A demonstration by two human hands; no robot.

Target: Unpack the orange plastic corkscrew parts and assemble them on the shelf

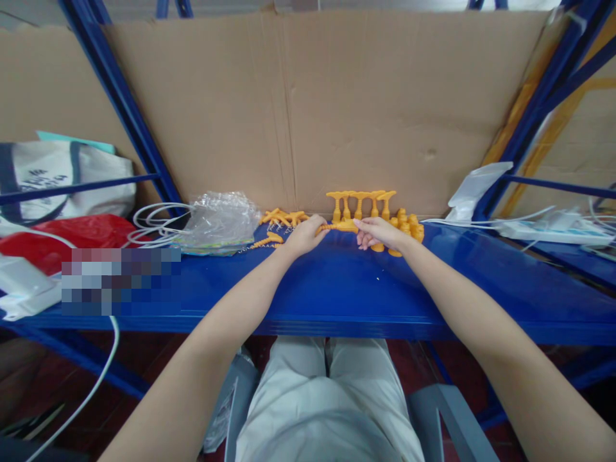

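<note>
Between my two hands an orange plastic piece (345,225) lies sideways, with a thin ribbed part towards the left and a wider part towards the right. My left hand (308,235) is closed on its thin end. The fingers of my right hand (378,233) pinch its wider end. Just behind stand several T-shaped orange pieces (360,200) in a row. Beside and partly behind my right hand is a cluster of knobbly orange pieces (409,226). Left of my left hand lie several orange handles with thin metal spirals (283,217), and one more orange handle (269,240) nearer me.
All this is on a blue metal shelf (332,289) backed by a cardboard sheet (360,102). Clear plastic bags (221,218) and coiled white cable (156,221) lie left, near a red bag (72,237). A white power strip (553,231) is at right.
</note>
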